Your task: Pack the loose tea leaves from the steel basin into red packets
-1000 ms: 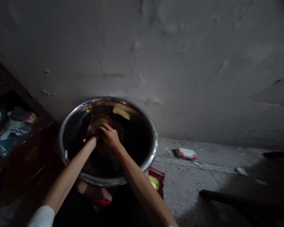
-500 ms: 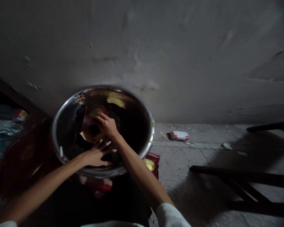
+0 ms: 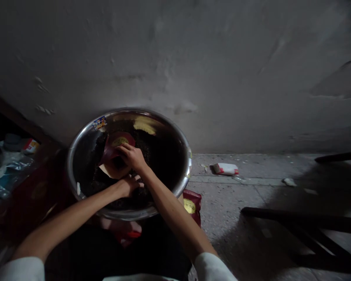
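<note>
Smooth glossy metal basin (image 3: 128, 214); inside it, matt crumbly matter (image 3: 142, 141), faintly glossy pouch (image 3: 110, 148); behind it, rough matt wall (image 3: 222, 78); left of it, shiny crinkled plastic (image 3: 15, 165)

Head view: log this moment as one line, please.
Left hand: at dark loose material | Right hand: fingers on open maroon bag | Bag: inside metal basin | Floor: red-and-white packet

head-worn view | looks forward and down | basin (image 3: 128, 214) near | wall (image 3: 222, 78) behind
</note>
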`<state>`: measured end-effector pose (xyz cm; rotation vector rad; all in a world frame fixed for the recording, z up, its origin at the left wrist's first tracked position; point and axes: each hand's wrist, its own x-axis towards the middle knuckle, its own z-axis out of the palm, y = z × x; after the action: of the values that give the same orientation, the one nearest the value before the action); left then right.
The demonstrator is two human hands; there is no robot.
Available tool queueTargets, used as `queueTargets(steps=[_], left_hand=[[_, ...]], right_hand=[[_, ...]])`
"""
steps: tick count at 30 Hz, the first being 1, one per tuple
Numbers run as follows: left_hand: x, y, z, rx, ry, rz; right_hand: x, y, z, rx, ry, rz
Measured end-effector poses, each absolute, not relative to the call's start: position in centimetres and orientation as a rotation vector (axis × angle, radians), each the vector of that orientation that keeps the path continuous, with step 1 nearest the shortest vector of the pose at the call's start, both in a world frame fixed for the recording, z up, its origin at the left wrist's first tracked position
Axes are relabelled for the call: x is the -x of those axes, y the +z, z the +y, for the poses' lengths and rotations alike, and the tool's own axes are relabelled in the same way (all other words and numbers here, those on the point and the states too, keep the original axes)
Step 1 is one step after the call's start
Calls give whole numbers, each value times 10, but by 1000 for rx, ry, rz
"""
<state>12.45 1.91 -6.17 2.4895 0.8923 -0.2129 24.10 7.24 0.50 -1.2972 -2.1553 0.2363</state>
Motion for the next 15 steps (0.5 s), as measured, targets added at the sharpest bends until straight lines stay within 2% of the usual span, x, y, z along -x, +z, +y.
queueTargets(steps=[5,8,11,15], left_hand=[[-92,-34,18,-2616,-380,673],[-81,-21,13,-2630,-360,657],[-69,-2,8,-2627,-160,760],[-60,23,14,-2550,230,1171]], right_hand=[[-242,5,74,1232,278,-2209],[-241,-1,77,1197,262,-2216],[-241,-4,80,1179,248,-2219],[-241,2,80,1204,275,-2246]])
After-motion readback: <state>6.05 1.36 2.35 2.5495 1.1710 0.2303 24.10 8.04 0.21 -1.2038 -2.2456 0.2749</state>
